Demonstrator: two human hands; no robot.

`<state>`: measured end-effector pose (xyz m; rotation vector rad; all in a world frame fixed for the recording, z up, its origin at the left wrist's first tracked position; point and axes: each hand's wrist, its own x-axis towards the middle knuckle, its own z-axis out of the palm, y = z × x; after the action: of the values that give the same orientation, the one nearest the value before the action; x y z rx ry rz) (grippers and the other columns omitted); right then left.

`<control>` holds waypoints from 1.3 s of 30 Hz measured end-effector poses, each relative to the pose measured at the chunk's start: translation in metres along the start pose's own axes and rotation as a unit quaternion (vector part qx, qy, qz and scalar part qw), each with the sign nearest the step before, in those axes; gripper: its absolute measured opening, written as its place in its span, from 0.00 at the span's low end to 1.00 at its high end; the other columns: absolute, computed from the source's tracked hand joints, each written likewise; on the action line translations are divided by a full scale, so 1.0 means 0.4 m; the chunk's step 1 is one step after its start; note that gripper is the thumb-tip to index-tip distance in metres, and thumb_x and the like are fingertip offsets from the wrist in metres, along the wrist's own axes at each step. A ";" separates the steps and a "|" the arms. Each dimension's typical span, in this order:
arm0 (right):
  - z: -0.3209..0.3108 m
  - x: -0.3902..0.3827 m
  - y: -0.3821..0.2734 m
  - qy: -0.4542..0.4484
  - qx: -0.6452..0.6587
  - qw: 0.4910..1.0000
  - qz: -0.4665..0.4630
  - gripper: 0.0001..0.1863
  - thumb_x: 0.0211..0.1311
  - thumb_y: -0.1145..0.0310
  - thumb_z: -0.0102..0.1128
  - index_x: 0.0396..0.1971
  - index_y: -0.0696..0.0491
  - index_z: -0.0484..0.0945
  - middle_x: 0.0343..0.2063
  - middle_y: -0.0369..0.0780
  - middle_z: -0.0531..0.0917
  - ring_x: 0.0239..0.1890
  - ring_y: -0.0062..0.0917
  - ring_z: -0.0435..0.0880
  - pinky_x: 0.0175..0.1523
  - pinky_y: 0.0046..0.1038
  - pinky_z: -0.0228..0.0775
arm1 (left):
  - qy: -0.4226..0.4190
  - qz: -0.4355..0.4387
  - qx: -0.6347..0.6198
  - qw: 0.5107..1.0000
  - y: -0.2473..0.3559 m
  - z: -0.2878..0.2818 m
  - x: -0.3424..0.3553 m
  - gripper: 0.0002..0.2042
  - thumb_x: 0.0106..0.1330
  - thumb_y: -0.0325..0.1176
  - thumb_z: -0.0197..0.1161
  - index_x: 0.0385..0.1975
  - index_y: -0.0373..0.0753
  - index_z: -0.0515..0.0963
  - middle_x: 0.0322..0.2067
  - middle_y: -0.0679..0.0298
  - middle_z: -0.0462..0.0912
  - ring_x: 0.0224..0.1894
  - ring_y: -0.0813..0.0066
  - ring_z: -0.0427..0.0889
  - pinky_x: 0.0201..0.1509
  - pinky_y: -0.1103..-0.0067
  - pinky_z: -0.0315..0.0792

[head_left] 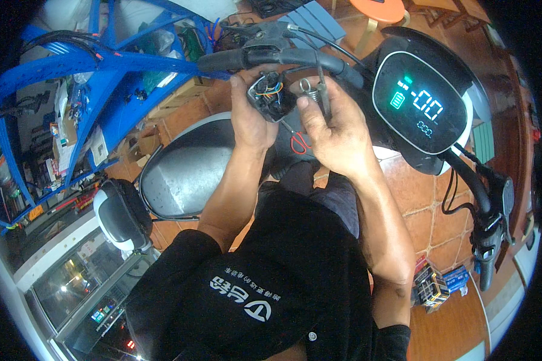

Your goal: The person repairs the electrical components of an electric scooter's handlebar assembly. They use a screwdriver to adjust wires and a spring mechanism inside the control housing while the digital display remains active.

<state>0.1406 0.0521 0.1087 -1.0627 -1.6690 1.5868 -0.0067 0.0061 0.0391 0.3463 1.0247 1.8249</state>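
Note:
My left hand [251, 114] is closed round an opened black handlebar switch housing [273, 103] with thin coloured wires showing inside. Close beside it, my right hand [337, 126] grips a metal tool with a coil spring [312, 91]; its exact kind is partly hidden by my fingers. Both hands are just below the scooter's left handlebar grip [241, 60]. A red loop [300, 143], too small to name, hangs beneath them. To the right, the scooter's dashboard display [424, 102] is lit.
The black scooter seat [190, 168] lies left of my arms, with a backrest [121, 215] behind it. A blue metal rack [96, 90] full of parts stands at far left. The right handlebar [488, 240] reaches toward me. Small boxes [433, 287] sit at lower right; an orange stool [379, 9] is beyond.

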 end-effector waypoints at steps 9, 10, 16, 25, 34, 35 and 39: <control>-0.055 -0.032 -0.032 0.079 0.055 0.987 -0.126 0.12 0.68 0.68 0.54 0.47 0.58 0.75 0.31 0.38 0.78 0.30 0.18 0.74 0.35 0.20 0.67 | 0.005 -0.035 0.029 0.999 0.020 0.037 -0.038 0.34 0.71 0.64 0.37 0.52 0.36 0.71 0.37 0.60 0.79 0.39 0.70 0.80 0.45 0.70 0.77; -0.057 -0.037 -0.030 0.098 0.078 0.981 -0.150 0.11 0.65 0.69 0.58 0.45 0.57 0.76 0.33 0.39 0.78 0.35 0.22 0.75 0.40 0.23 0.68 | -0.004 -0.038 0.024 0.999 0.023 0.036 -0.040 0.34 0.72 0.64 0.37 0.52 0.36 0.71 0.37 0.60 0.79 0.39 0.70 0.80 0.44 0.71 0.77; -0.003 -0.079 0.004 0.191 0.148 0.941 -0.237 0.15 0.57 0.64 0.70 0.39 0.56 0.78 0.34 0.42 0.80 0.37 0.29 0.79 0.42 0.29 0.71 | -0.022 -0.023 0.011 0.999 0.007 0.040 -0.058 0.33 0.71 0.63 0.38 0.52 0.35 0.71 0.35 0.59 0.79 0.37 0.69 0.80 0.43 0.72 0.77; 0.009 -0.170 0.056 0.162 -0.059 0.971 -0.167 0.13 0.53 0.79 0.67 0.39 0.58 0.76 0.31 0.45 0.82 0.31 0.35 0.83 0.38 0.29 0.74 | -0.045 0.017 -0.003 0.999 -0.020 0.036 -0.069 0.33 0.69 0.64 0.40 0.54 0.39 0.70 0.37 0.57 0.80 0.36 0.57 0.82 0.36 0.68 0.76; 0.004 -0.163 0.039 0.146 -0.143 0.954 -0.221 0.17 0.49 0.81 0.68 0.42 0.58 0.79 0.31 0.46 0.81 0.30 0.36 0.83 0.34 0.31 0.75 | -0.042 0.057 0.023 0.997 -0.042 0.038 -0.072 0.31 0.69 0.63 0.44 0.56 0.40 0.68 0.38 0.56 0.80 0.35 0.56 0.83 0.32 0.71 0.77; 0.006 -0.162 0.038 0.143 -0.140 0.955 -0.218 0.18 0.48 0.81 0.68 0.42 0.58 0.79 0.31 0.46 0.81 0.30 0.36 0.83 0.34 0.31 0.75 | -0.042 0.058 0.025 0.997 -0.040 0.039 -0.073 0.31 0.69 0.63 0.44 0.55 0.40 0.68 0.38 0.56 0.80 0.35 0.56 0.83 0.33 0.71 0.78; 0.014 -0.161 0.043 0.132 -0.130 0.962 -0.203 0.18 0.48 0.81 0.68 0.42 0.58 0.79 0.31 0.45 0.81 0.29 0.35 0.83 0.33 0.31 0.75 | -0.046 0.055 0.033 0.997 -0.038 0.038 -0.075 0.31 0.68 0.63 0.46 0.55 0.40 0.68 0.38 0.56 0.80 0.36 0.57 0.83 0.33 0.71 0.79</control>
<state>0.1705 -0.0066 0.0978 -0.9302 -1.7987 0.9429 0.0265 -0.0096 0.0424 0.5301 1.0201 1.8576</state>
